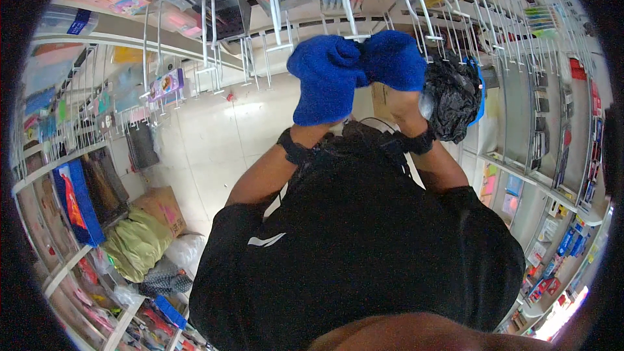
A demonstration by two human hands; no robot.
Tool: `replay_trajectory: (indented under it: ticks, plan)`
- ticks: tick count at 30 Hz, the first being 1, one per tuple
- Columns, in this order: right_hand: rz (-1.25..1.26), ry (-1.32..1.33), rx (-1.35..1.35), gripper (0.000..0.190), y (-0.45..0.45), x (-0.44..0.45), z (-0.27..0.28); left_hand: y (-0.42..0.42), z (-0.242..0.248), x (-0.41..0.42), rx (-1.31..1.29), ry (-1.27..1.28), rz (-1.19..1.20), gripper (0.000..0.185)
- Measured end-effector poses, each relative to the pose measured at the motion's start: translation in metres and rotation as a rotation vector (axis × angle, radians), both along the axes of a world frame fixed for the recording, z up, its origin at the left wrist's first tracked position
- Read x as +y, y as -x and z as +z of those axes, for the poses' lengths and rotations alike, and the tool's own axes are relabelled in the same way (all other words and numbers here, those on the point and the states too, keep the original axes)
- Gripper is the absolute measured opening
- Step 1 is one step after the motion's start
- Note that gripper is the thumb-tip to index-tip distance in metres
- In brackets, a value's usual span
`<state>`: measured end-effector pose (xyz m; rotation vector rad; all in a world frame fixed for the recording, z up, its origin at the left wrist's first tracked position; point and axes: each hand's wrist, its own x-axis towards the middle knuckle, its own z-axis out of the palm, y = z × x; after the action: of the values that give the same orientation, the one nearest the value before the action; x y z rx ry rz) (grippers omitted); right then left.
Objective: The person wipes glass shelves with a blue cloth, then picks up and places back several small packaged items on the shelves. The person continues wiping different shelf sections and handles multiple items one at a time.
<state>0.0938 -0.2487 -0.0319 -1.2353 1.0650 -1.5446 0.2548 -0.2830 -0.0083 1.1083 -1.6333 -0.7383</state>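
Blue cloth [326,78] bunches over both my hands and hides the fingers. My left hand [319,129] is under its left part, with only the skin near the wrist showing. On the other side, my right hand [407,107] shows its lower part below the right fold of the cloth. The two parts of the cloth meet in the middle, close to the front end of a white metal display hook [352,22]. Whether the cloth touches this hook, I cannot tell. Each wrist wears a black band.
Long white hooks [278,9] jut out above and around my hands. A black plastic bag [451,97] hangs right of my right hand. Shelves [531,170] line the right side. On the floor at left are a cardboard box [158,207] and an olive bag [136,243].
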Motion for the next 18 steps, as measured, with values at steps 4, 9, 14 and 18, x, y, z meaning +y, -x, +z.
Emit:
replay_trajectory:
  ticks: [4,9,14,18]
  plan:
    - [-0.092,0.275,0.935,0.019,0.001,-0.033,0.023,0.003,-0.004,-0.009,-0.261,0.392,0.101,0.019]
    - [-0.028,0.252,0.852,0.016,-0.007,-0.046,0.038,0.004,0.006,-0.010,-0.525,0.172,0.021,0.022]
    - [0.019,0.442,0.892,0.016,-0.002,-0.055,0.033,0.008,0.026,-0.013,-0.398,0.034,0.116,0.021]
    - [0.066,0.101,0.981,0.009,0.000,-0.057,0.016,0.014,0.032,-0.006,-0.189,-0.248,0.209,0.023]
